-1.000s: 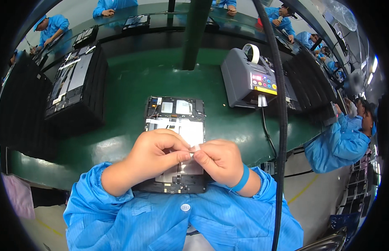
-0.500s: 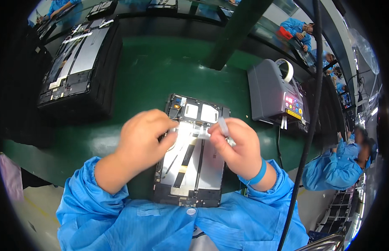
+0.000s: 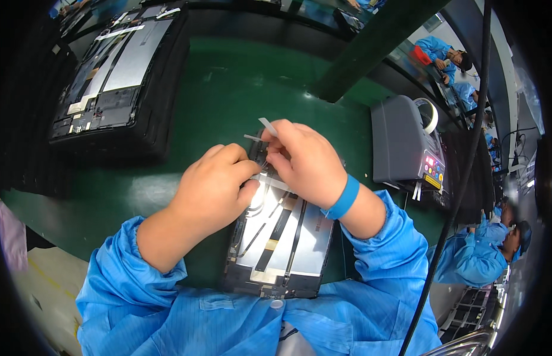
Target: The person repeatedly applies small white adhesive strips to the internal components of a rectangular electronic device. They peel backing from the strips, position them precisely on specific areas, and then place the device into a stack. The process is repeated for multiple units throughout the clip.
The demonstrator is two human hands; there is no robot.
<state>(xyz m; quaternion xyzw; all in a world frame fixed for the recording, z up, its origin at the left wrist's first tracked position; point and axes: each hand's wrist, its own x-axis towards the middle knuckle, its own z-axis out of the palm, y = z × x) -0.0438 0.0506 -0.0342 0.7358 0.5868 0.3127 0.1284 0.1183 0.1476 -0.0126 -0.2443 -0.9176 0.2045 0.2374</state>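
An opened tablet (image 3: 308, 237) lies in front of me on the green table, its silvery inside, dark strips and black lower board facing up. My left hand (image 3: 216, 190) is closed in a pinch at its upper left part; the fingertips hide whatever is between them. Beside it, over the tablet's upper end, my right hand (image 3: 305, 163) is closed on a short strip of pale tape (image 3: 267, 126), whose end sticks up past the fingers. A second pale strip end (image 3: 252, 137) pokes out by the same fingertips. Both hands cover most of the tablet's top.
A tall stack of opened tablets (image 3: 119, 95) in black trays stands at the far left. At the right is a grey tape dispenser (image 3: 400, 142) with a white roll. A dark post (image 3: 371, 50) rises behind, and a black cable (image 3: 448, 219) hangs at right. Co-workers in blue (image 3: 478, 255) sit beyond.
My right hand has moved up and left with the tape, to the tablet's top end beside my left hand. The left hand has shifted slightly right and stays pinched. The whole view has tilted slightly.
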